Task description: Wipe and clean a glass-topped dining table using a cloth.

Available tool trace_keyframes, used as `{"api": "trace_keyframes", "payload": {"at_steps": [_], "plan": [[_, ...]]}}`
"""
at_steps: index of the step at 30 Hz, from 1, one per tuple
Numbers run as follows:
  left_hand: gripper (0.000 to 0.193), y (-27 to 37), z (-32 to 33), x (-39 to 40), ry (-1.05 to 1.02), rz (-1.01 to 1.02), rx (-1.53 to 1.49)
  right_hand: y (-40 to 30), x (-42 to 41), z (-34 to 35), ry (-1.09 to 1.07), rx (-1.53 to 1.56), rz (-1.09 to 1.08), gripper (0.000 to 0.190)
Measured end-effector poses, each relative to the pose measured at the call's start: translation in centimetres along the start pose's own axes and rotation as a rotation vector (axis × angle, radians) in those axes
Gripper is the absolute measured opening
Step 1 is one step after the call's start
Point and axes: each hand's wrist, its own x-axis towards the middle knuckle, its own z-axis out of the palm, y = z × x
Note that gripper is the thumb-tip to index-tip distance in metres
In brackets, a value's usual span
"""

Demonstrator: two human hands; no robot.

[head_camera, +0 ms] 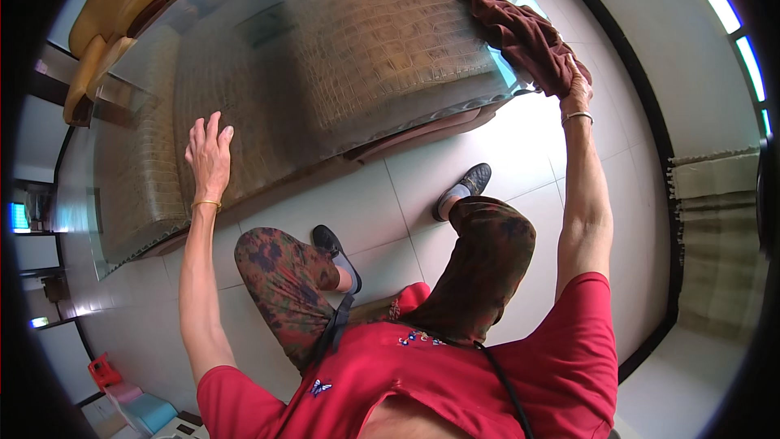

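Note:
A low table with a clear glass top (268, 91) over a brown crocodile-pattern body (390, 42) spans the view in front of me. My right hand (576, 82) grips a bunched dark-red cloth (524, 36) at the table's right end. The cloth trails over the glass corner and up along the right edge. Over the left part of the glass is my left hand (208, 149), bare and with fingers apart. Whether its palm touches the glass cannot be made out.
A tan leather sofa (122, 6) stands beyond the table at upper left. Pale floor tiles (378, 195) lie under my feet. A fringed curtain or cover (713, 244) is by the right wall. Pink and blue plastic items (143, 408) sit at lower left, beside a red one (105, 372).

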Motion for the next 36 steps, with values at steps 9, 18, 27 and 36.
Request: {"api": "trace_keyframes", "payload": {"at_steps": [9, 18, 27, 36], "plan": [[0.048, -0.2, -0.4, -0.5, 0.028, 0.011, 0.007, -0.5, 3.4, 0.1, -0.007, -0.013, -0.015, 0.04], [0.047, 0.2, 0.4, 0.1, 0.031, 0.021, 0.044, 3.3, -0.8, 0.5, 0.098, -0.174, -0.117, 0.059], [0.051, 0.2, 1.7, 0.3, 0.051, -0.009, 0.075, 8.3, -17.2, 4.0, -0.161, 0.02, 0.037, 0.04], [0.05, 1.5, 1.5, 0.5, 0.072, -0.02, 0.085, 13.6, -32.9, 6.4, -0.46, 0.012, 0.311, 0.021]]}}
